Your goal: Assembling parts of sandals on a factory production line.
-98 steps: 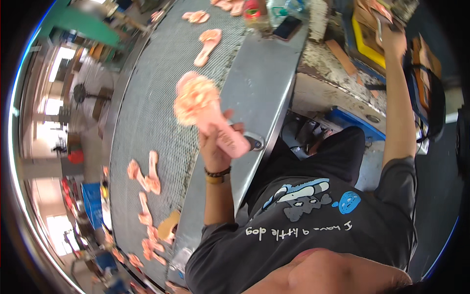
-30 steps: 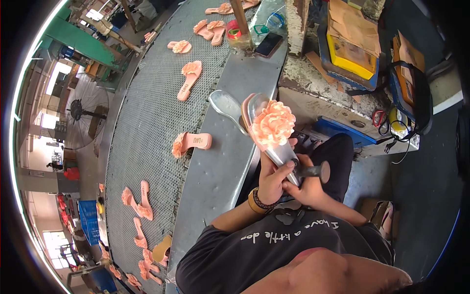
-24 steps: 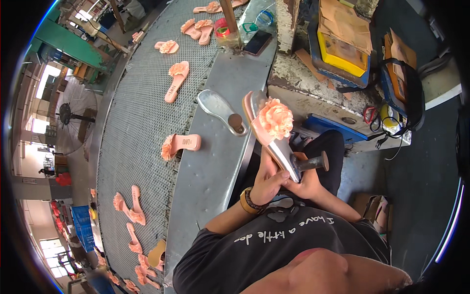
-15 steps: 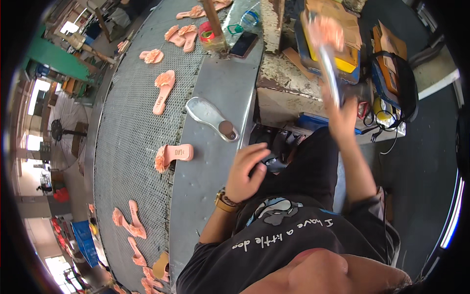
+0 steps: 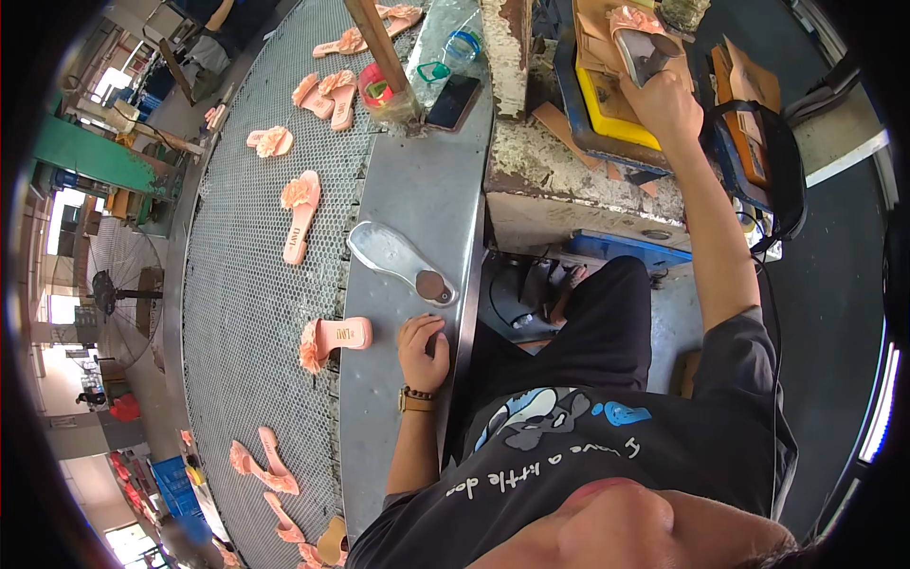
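Note:
My right hand (image 5: 666, 102) is stretched up and to the right, shut on a pink flower sandal (image 5: 641, 45) with its grey sole showing. It holds the sandal over a yellow crate (image 5: 618, 116) lined with cardboard. My left hand (image 5: 424, 349) rests on the rim of the metal table (image 5: 408, 190), fingers loosely curled and holding nothing. Just left of that hand lies another pink flower sandal (image 5: 332, 338). A grey metal shoe form (image 5: 399, 263) lies on the table above the hand.
A mesh conveyor belt (image 5: 242, 284) on the left carries several pink sandals (image 5: 299, 216). At the table's far end stand a wooden post (image 5: 379, 45), a red cup (image 5: 373, 85), a phone (image 5: 453, 100) and a plastic bottle (image 5: 453, 47). A standing fan (image 5: 114, 296) is beyond the belt.
Both hands held the flower sandal at my lap a second ago. My right hand has since carried it up to the yellow crate, and my left hand let go and settled on the table rim.

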`<state>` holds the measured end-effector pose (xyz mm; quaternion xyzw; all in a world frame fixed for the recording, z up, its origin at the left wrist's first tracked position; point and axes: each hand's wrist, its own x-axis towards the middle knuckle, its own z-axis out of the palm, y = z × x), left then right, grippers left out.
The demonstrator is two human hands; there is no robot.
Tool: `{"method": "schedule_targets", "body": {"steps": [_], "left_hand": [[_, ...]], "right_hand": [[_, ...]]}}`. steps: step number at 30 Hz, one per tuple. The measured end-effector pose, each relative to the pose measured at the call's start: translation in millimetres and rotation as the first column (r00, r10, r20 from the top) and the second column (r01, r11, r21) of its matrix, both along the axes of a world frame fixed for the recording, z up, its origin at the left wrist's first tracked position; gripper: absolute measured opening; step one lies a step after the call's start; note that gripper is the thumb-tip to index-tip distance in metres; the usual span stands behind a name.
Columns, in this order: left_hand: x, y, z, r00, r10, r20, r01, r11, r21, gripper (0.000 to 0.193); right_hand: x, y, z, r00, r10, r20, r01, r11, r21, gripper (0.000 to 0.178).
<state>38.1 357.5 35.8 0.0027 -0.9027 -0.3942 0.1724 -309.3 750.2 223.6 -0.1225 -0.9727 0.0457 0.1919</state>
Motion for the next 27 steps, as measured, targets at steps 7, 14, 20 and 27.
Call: {"method": "schedule_targets", "body": {"steps": [7, 14, 20, 27], "left_hand": [[-4, -6, 0, 0.999, 0.030, 0.011, -0.031, 0.999, 0.020, 0.019], [-30, -90, 19, 0.962, 0.267, 0.051, -0.214, 0.860, -0.464, 0.051], [-103, -220, -17, 0.892, 0.445, -0.082, -0.452, 0.865, -0.220, 0.067], [-186, -225, -38, 0.689, 0.716, 0.111, -0.525, 0.598, -0.605, 0.077]], "right_hand": [[1, -7, 7, 0.968, -0.007, -0.250, 0.074, 0.963, 0.260, 0.077], [-6, 43, -10, 0.673, 0.082, -0.735, -0.327, 0.924, -0.196, 0.037], [-13, 17, 6, 0.720, 0.247, -0.649, -0.331, 0.944, -0.008, 0.042], [-15, 28, 17, 0.854, 0.176, -0.489, -0.105, 0.980, 0.170, 0.070]]}}
